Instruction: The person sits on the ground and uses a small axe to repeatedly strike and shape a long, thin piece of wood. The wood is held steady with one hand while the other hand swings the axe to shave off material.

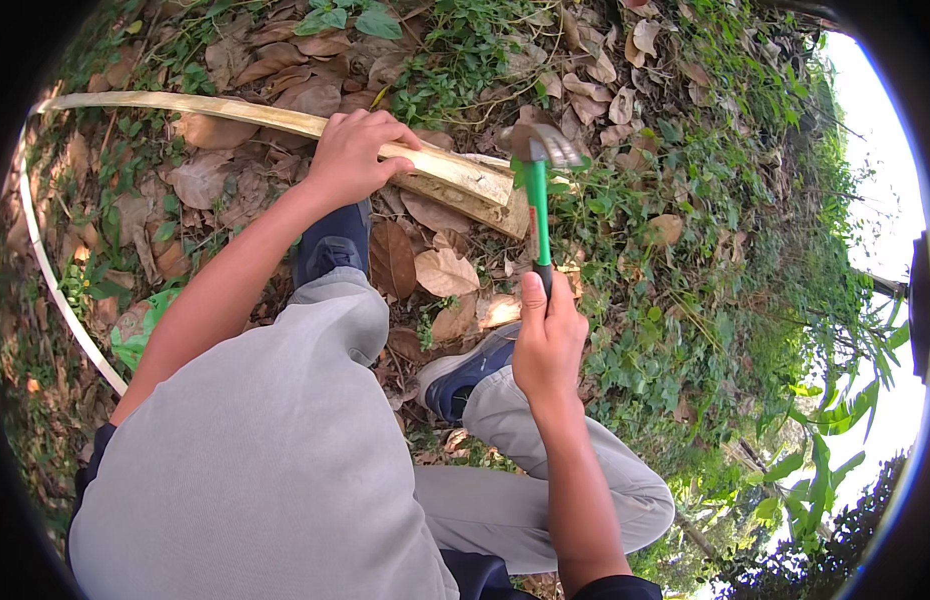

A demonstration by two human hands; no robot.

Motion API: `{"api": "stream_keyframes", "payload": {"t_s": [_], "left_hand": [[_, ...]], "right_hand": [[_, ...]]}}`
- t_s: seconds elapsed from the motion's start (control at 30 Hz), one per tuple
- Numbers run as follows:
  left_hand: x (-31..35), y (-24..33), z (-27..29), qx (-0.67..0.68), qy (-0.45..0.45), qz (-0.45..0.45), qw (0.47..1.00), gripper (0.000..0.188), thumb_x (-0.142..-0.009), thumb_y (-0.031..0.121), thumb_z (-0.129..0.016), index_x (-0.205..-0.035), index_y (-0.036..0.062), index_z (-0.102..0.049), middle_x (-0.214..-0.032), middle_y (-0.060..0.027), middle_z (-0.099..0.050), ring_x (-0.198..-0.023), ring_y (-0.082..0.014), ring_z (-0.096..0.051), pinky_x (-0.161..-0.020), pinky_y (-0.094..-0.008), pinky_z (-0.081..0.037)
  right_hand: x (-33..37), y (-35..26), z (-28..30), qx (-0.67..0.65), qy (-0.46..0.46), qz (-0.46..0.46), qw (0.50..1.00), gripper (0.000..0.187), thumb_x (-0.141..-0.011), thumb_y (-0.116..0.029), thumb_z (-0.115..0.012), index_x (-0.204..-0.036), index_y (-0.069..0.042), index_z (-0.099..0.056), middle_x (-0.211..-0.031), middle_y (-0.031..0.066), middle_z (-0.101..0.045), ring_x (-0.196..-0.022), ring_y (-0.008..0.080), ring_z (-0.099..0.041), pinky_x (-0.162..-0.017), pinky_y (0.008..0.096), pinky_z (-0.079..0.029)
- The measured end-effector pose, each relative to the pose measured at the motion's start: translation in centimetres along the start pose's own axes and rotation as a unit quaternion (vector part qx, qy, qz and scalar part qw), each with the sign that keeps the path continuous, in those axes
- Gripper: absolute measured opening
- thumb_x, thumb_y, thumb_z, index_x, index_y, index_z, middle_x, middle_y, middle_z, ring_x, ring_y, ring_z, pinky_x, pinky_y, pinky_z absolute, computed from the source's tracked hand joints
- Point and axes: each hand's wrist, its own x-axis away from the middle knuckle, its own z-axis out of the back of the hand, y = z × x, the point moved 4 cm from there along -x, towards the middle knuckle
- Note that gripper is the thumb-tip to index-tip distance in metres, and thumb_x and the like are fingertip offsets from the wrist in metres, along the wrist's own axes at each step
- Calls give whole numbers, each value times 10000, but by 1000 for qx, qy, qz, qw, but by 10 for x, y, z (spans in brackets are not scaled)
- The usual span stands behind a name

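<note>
My left hand [357,155] is closed around a long pale wooden strip [455,172], its fingers over the top near the strip's right end. Beneath that end lies a second, rougher piece of wood [507,215]. A small dark mark, too small to make out, shows on the upper strip to the right of my fingers. My right hand [550,340] grips the black lower part of a claw hammer [538,210] with a green handle. The hammer's metal head is up, beside the wood's right end; whether it touches anything cannot be told.
Dry brown leaves [447,272] and green plants [635,320] cover the ground. My blue shoes [335,250] stand close below the wood. Another narrow pale strip [60,290] runs down the left side from the long strip's far end. Leafy growth [820,470] rises at right.
</note>
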Motion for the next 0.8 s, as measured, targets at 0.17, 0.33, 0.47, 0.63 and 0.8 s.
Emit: {"api": "stream_keyframes", "payload": {"t_s": [0.17, 0.33, 0.47, 0.63, 0.8], "left_hand": [[0, -1, 0, 0, 9, -9, 1000, 229, -875, 337, -795, -1088, 256, -774, -1058, 29, -669, -1101, -205, -587, -993, -385, -376], [0, -1, 0, -4, 14, -11, 1000, 225, -873, 337, -795, -1083, 259, -776, -1054, 30, -672, -1086, -210, -593, -994, -386, -378], [1, -1, 0, -6, 15, -7, 1000, 214, -872, 331, -795, -1073, 259, -779, -1058, 32, -674, -1077, -210, -595, -994, -386, -379], [1, 0, 0, 5, 13, -6, 1000, 213, -876, 332, -793, -1076, 259, -775, -1060, 36, -672, -1085, -207, -589, -997, -386, -375], [1, 0, 0, 0, 7, -3, 1000, 220, -876, 331, -796, -1082, 257, -773, -1064, 35, -671, -1093, -208, -588, -1002, -384, -373]], "right_hand": [[3, 5, -3, -75, 111, 122, 984, 201, -1104, -219, -544, -1070, -21, -541, -644, 134, -569, -568, 361, -617, -519, 417, -444], [-3, 35, -46, 113, -71, -66, 989, 302, -1118, -329, -469, -1097, -30, -503, -766, 279, -662, -754, 533, -649, -636, 611, -457], [-2, 17, -32, 62, -82, -65, 993, 403, -1118, -414, -447, -1049, -26, -534, -781, 279, -673, -782, 547, -644, -663, 637, -440], [0, -11, 4, -11, 14, 26, 1000, 323, -1115, -344, -516, -1070, -27, -560, -681, 175, -615, -605, 364, -626, -569, 467, -459], [-2, 7, -6, -88, 86, 145, 982, 222, -1110, -243, -536, -1110, -22, -552, -669, 133, -580, -557, 277, -586, -529, 381, -436]]}}
